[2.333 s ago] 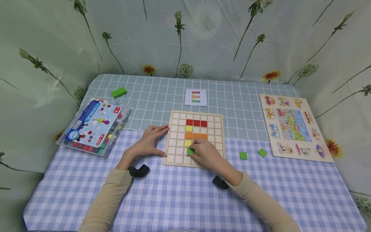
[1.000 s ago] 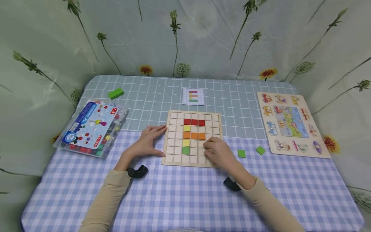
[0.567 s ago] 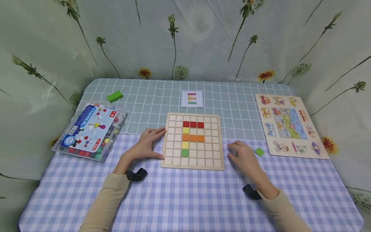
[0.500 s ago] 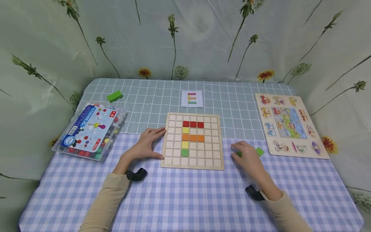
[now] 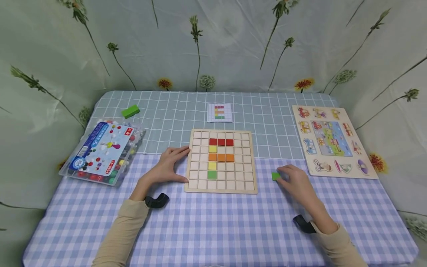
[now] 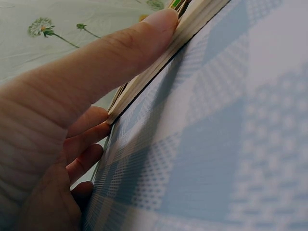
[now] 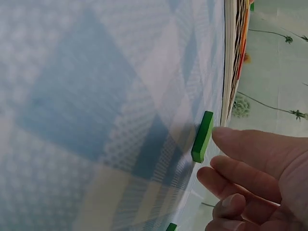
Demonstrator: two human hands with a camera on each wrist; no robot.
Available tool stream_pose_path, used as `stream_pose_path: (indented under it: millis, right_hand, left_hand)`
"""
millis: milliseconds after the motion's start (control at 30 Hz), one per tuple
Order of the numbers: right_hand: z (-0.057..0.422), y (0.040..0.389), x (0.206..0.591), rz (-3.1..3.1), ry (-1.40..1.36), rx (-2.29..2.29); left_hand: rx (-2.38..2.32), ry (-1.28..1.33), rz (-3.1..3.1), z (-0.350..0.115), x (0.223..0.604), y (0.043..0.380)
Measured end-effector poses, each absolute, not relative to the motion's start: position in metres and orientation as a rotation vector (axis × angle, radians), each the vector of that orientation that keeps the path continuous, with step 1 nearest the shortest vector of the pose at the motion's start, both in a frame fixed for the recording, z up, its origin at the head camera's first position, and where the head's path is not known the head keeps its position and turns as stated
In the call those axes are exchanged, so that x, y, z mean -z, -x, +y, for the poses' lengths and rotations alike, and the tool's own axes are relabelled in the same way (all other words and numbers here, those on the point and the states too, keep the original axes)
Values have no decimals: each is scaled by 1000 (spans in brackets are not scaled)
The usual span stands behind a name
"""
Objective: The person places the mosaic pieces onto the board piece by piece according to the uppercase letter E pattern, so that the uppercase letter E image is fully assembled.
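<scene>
A square wooden grid board (image 5: 203, 185) lies on the table, with red, yellow, orange and green square tiles in some cells. My left hand (image 5: 166, 167) rests at its left edge, thumb and fingers spread apart. In the left wrist view the thumb (image 6: 144, 41) touches the board's side. To the right of the board, my right hand (image 5: 297, 181) hovers beside a green tile (image 5: 275, 176) lying on the cloth. Its thumb tip is close to that tile (image 7: 203, 137) in the right wrist view, the fingers loosely bent. A second green tile (image 7: 171, 226) is hidden by the hand in the head view.
A card with a coloured pattern (image 5: 219, 112) lies behind the board. At left are a clear box of coloured balls (image 5: 103, 148) and a green block (image 5: 130, 111). A wooden picture puzzle (image 5: 333, 141) lies at right. Each wrist bears a black device (image 5: 156, 200).
My right hand has let go of a green tile, now in the board below the lower yellow one, and moved right to the loose green tiles. The left hand has stayed at the board's edge.
</scene>
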State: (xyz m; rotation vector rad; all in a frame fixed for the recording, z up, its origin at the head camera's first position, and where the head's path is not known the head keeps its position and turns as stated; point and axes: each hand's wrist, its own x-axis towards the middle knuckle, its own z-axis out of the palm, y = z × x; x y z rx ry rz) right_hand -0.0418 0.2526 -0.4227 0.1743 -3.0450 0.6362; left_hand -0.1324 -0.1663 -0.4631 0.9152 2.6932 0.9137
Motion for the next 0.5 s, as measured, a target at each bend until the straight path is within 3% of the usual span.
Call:
stream_pose_path:
  millis: [500]
  right_hand:
    - [251, 40, 427, -3056, -227, -611]
  left_hand:
    - [-923, -907, 2684, -166, 462, 132]
